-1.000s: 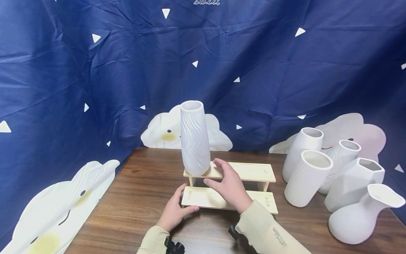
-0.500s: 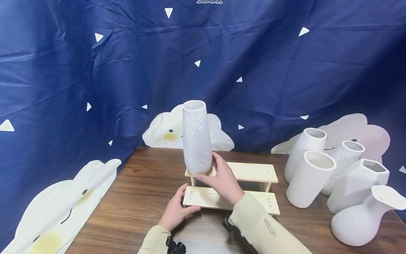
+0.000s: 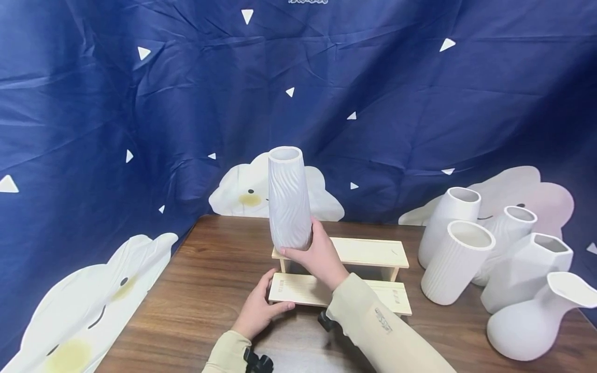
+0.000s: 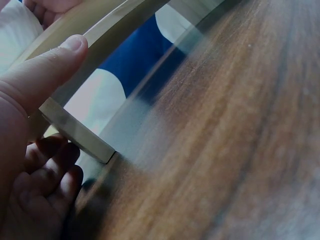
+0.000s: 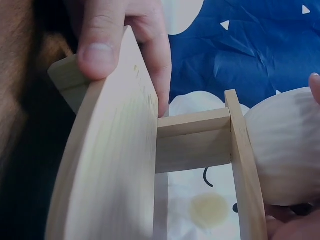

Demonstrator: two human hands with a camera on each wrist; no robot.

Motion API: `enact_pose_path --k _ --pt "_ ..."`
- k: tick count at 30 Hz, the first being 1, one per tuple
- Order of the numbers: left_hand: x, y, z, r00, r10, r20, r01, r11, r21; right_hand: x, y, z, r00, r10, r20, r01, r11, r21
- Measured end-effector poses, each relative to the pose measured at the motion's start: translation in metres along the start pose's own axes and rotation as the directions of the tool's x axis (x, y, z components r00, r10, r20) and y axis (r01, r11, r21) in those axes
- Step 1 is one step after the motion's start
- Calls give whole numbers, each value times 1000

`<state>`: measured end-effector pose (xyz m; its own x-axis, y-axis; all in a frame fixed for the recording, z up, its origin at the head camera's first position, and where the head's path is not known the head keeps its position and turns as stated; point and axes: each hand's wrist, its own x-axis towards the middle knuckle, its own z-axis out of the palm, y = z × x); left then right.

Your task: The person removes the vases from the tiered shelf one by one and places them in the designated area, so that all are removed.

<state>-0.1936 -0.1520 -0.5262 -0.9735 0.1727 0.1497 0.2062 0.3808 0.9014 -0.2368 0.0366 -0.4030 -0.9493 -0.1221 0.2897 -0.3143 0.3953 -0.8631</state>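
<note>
A tall white vase [image 3: 289, 199] with a wavy relief stands upright at the left end of the upper shelf of a two-step wooden stand [image 3: 368, 252]. My right hand [image 3: 319, 254] holds the vase low down, thumb across the front and fingers around its right side. In the right wrist view, the vase's rounded base [image 5: 285, 150] is right against the upper board; any gap is hard to tell. My left hand [image 3: 258, 308] grips the left end of the lower board [image 3: 298, 290], thumb along the front edge, as the left wrist view also shows.
At the right of the brown wooden table [image 3: 186, 300] stand several white vases: a ribbed cylinder [image 3: 452, 264], a faceted one [image 3: 524, 274], a round-bellied one with a flared mouth [image 3: 522, 331], and others behind. A blue cloth [image 3: 233, 77] hangs behind the table.
My right hand has moved left from beside the vase and taken hold of its lower part. The left hand has kept its place on the stand. The vase stays nearly where it was.
</note>
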Motion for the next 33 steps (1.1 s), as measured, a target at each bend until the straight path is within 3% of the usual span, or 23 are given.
enact_pose_path --k 19,33 --pt "0 1 0 1000 8 2 -8 1000 -23 2 -7 -1 996 83 -13 -82 995 63" --pt "0 2 0 1000 -4 8 4 1000 -20 -7 -4 -4 997 70 -26 -67 992 105"
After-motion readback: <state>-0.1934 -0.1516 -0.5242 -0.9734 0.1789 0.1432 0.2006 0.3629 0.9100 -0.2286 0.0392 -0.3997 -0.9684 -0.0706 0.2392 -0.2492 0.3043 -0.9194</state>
